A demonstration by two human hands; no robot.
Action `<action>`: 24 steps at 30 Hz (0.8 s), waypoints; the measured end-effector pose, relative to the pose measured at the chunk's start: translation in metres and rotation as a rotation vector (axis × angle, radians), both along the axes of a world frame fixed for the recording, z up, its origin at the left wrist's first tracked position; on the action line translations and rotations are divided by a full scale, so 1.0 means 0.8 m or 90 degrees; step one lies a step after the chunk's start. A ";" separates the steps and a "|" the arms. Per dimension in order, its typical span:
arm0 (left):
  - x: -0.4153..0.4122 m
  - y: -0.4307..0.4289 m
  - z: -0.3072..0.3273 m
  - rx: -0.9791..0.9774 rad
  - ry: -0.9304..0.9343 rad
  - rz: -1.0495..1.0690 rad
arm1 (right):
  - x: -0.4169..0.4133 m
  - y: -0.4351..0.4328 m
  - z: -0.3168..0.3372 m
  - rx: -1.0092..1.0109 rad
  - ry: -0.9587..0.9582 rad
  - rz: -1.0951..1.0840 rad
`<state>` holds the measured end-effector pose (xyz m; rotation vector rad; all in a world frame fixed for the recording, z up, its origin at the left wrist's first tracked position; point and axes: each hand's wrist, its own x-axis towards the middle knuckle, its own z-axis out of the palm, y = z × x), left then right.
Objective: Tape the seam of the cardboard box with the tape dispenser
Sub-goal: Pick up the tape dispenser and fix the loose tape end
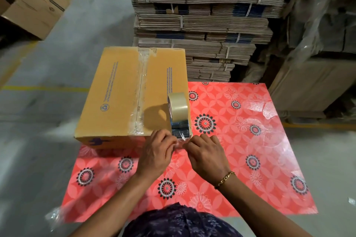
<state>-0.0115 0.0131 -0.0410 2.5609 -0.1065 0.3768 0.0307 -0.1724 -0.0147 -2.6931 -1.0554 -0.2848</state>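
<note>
Head view: tan corrugated cardboard box w/ blue print sits on the tabletop, which is covered in a glossy red floral sheet. Its long axis and centre seam run 12 to 6. Clear shiny tape strip already lies along the seam, wrinkled at the near end. Tape dispenser, steel-blue frame w/ beige translucent roll, stands at the box's near right corner, just at 12 from both hands. Left hand and right hand are pinched on a crinkly loose tape end by the dispenser mouth. Left is nearer the seam, which lies at approx 11 from the hands. Stacks of flat brown cartons at 12
</note>
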 end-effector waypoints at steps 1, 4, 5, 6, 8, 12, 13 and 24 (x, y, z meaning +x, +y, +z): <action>0.000 0.001 -0.001 -0.008 -0.001 0.004 | 0.000 -0.002 0.000 0.028 0.018 0.003; 0.001 0.001 0.000 -0.038 0.002 0.018 | 0.000 -0.012 -0.001 0.202 0.168 -0.037; 0.000 0.002 0.001 -0.047 0.004 0.018 | 0.000 -0.016 -0.003 0.280 0.219 -0.070; 0.000 0.002 0.003 -0.057 0.006 0.016 | 0.002 -0.019 -0.007 0.331 0.248 -0.101; 0.000 0.003 0.005 -0.070 0.013 0.016 | 0.007 -0.024 -0.014 0.325 0.269 -0.129; 0.000 0.004 0.007 -0.071 0.018 0.014 | 0.015 -0.018 -0.021 0.271 0.320 -0.113; 0.000 0.003 0.007 -0.071 0.021 0.013 | 0.016 -0.017 -0.022 0.262 0.321 -0.107; -0.002 0.004 0.011 -0.098 0.059 0.010 | 0.029 -0.015 -0.022 0.260 0.332 -0.078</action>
